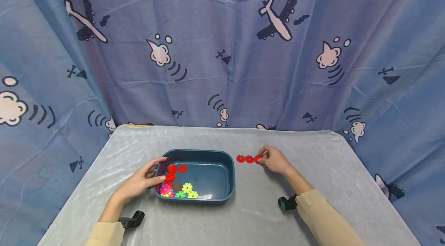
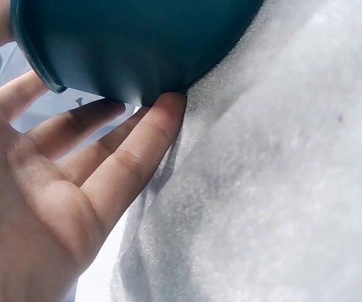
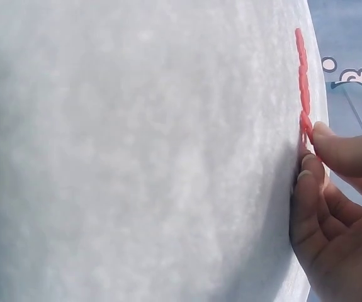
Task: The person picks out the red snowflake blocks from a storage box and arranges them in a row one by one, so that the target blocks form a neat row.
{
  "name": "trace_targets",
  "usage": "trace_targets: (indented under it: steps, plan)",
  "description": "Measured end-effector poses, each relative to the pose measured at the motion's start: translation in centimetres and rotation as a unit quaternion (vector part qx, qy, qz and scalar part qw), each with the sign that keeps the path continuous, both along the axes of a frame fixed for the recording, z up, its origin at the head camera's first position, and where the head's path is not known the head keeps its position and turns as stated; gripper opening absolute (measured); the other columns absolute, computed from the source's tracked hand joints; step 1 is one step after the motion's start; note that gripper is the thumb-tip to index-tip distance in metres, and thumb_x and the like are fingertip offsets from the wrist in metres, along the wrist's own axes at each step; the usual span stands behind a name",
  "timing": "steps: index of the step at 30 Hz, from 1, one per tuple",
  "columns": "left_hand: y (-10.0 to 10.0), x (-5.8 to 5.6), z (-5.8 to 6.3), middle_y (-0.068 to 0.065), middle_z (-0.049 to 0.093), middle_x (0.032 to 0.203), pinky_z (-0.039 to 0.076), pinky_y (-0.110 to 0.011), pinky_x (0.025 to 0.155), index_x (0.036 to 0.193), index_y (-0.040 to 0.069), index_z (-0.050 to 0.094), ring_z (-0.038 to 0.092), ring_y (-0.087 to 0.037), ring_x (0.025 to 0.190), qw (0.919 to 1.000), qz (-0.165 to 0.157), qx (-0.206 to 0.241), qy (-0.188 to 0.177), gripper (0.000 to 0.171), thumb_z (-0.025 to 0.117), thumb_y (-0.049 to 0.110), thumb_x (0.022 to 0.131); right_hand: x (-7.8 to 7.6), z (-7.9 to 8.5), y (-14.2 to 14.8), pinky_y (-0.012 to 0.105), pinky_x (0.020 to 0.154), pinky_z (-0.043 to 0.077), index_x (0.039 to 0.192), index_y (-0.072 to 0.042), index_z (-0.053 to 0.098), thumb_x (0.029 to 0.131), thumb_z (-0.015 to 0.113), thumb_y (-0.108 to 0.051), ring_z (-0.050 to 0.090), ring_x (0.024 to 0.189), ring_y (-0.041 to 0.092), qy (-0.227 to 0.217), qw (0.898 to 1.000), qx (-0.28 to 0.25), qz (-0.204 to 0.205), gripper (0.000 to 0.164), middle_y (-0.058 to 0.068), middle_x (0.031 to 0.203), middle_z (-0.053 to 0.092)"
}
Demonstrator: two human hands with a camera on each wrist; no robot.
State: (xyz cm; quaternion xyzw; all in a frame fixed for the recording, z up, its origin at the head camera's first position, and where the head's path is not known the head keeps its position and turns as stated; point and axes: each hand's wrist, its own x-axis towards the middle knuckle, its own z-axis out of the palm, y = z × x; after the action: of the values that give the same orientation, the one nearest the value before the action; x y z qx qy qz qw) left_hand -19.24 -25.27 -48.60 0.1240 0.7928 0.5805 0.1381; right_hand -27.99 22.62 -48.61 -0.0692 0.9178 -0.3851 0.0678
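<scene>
Red notched discs [image 1: 249, 159] lie in a short row on the pale cloth [image 1: 243, 223], just beyond the right end of a dark blue-green bin. Closest to the viewer, two beige sleeves [image 1: 326, 219] reach in from the lower edge, each wrist wearing a small black camera mount [image 1: 133, 219]. Next comes the bin [image 1: 212, 176], standing upright on the cloth, its near left corner holding a loose heap: yellow discs [image 1: 187, 188], a green disc [image 1: 180, 194], a brown disc [image 1: 177, 187] and pink ones [image 1: 165, 189]. Farther back inside it, along the left wall, more red pieces [image 1: 172, 168] overlap, with one lying beside them. The left hand [image 1: 142, 178] grips that end of the bin, thumb over the rim and fingers spread along the outer wall. At the right end of the row, the right hand [image 1: 274, 160] pinches a red piece between thumb and fingertips, and the right wrist view shows it tilted against the line of the others; how many are hidden by the fingers I cannot tell. Behind the table's far edge hangs a blue curtain [image 1: 208, 26] printed with airplanes [image 1: 278, 22] and puffs of cloud [image 1: 160, 53].
</scene>
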Motion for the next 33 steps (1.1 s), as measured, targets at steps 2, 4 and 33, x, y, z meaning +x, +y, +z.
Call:
trace_targets:
  steps: [2, 4, 33]
  plan:
    - [0.0, 0.0, -0.1, -0.028, 0.04, 0.153, 0.05, -0.038, 0.096, 0.156, 0.011, 0.036, 0.048, -0.045, 0.135, 1.0, 0.003, 0.0, -0.005, 0.065, 0.067, 0.018, 0.099, 0.0, 0.0, 0.0, 0.032, 0.058, 0.05, 0.105, 0.002, 0.063, 0.093, 0.072, -0.003, 0.059, 0.064, 0.015, 0.002, 1.0, 0.007, 0.001, 0.016, 0.008, 0.078, 0.064]
    - [0.1, -0.1, -0.1, -0.027, 0.04, 0.153, 0.05, -0.039, 0.097, 0.157, 0.012, 0.036, 0.047, -0.044, 0.136, 1.0, 0.005, -0.001, -0.008, 0.065, 0.067, 0.019, 0.1, 0.0, 0.1, 0.1, 0.032, 0.058, 0.05, 0.105, 0.002, 0.064, 0.093, 0.073, -0.004, 0.059, 0.064, 0.015, 0.004, 1.0, 0.014, 0.004, 0.016, 0.007, 0.078, 0.064]
    - [0.1, -0.1, -0.3, -0.025, 0.039, 0.154, 0.048, -0.044, 0.1, 0.156, 0.017, 0.038, 0.047, -0.044, 0.136, 0.9999, 0.012, -0.002, -0.006, 0.064, 0.068, 0.021, 0.099, 2.8, 7.2, -7.3, 0.033, 0.059, 0.048, 0.108, -0.004, 0.069, 0.096, 0.071, -0.013, 0.053, 0.061, 0.018, 0.075, 0.995, -0.016, 0.067, 0.015, 0.003, 0.074, 0.058]
